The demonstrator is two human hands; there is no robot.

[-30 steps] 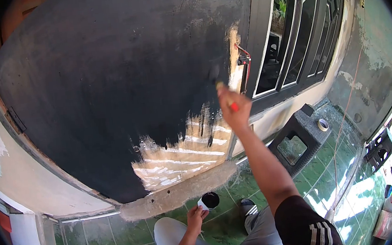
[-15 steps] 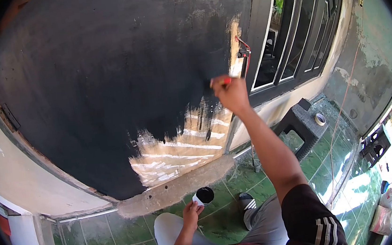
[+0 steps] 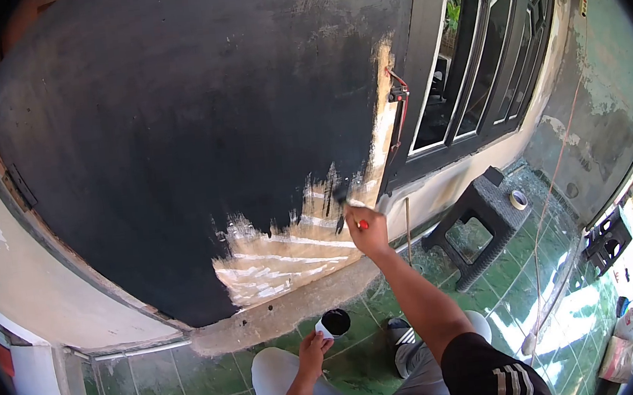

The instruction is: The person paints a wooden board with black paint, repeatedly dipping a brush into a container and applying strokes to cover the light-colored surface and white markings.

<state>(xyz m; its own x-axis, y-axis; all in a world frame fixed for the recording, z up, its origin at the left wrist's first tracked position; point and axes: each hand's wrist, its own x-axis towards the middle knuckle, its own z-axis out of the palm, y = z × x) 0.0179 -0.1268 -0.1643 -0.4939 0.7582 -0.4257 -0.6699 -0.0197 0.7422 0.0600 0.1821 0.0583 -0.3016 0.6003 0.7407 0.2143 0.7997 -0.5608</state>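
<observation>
Has dropped lower on the door (image 3: pixel 172 120) over the last half second, from beside the dark middle area to the pale patch (image 3: pixel 284 258) near the lower right corner. Seems, as a judgement, to shift the work from surface already dark to the ragged margin where bare tan and white streaks show. Clasps the brush (image 3: pixel 363 225) in the right hand (image 3: pixel 370 236), grip closed, fingers wrapped around the handle with its red end towards the camera. Points the dark bristles (image 3: pixel 341 193) at the upper right part of the patch; too blurred to tell whether touching. Holds a white cup (image 3: pixel 324 326) of black liquid in the left hand (image 3: pixel 311 347), grip closed around its side, with the opening facing up, above the green tiled floor (image 3: pixel 181 378) and near the left knee. Leaves visible, to the right of the door, a dark stool (image 3: pixel 493 197) bearing a tape roll (image 3: pixel 518 199) near its right edge, well apart from both hands.
</observation>
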